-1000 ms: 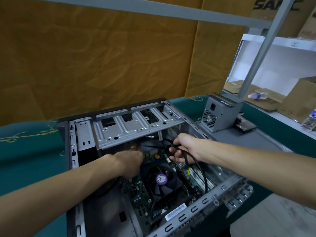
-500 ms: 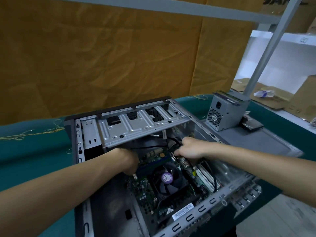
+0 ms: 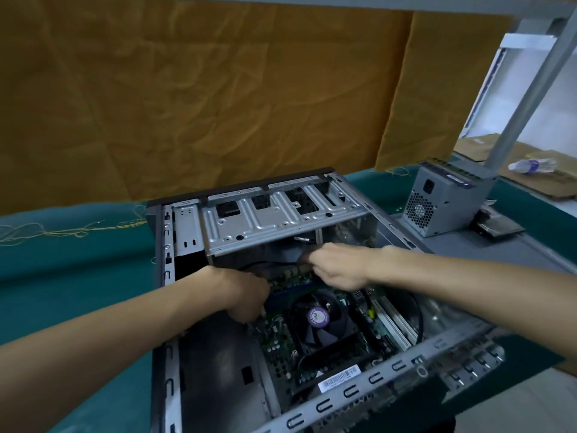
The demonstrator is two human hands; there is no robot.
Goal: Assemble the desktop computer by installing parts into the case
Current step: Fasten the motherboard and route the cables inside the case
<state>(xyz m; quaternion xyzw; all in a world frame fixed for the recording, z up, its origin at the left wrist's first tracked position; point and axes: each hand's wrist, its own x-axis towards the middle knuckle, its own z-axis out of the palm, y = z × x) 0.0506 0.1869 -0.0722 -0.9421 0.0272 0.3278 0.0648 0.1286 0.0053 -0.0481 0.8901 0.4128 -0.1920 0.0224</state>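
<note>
Both hands in case (image 3: 368, 382), right hand (image 3: 338, 267) prob. on cable (image 3: 271, 264).

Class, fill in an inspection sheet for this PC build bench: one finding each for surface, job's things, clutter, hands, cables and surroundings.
Surface: teal cloth over the bench; loose yellow threads at the far left.
Job's things: open case on its side, board with fan fitted; power supply stands outside the case, to its right.
Clutter: plastic bottle lying on cardboard at the far right.
Hands: left hand down at the board's edge, grip hidden; right hand grips a black cable.
Cables: that cable loops down the case's right side.
Surroundings: brown backdrop, grey frame post.
</note>
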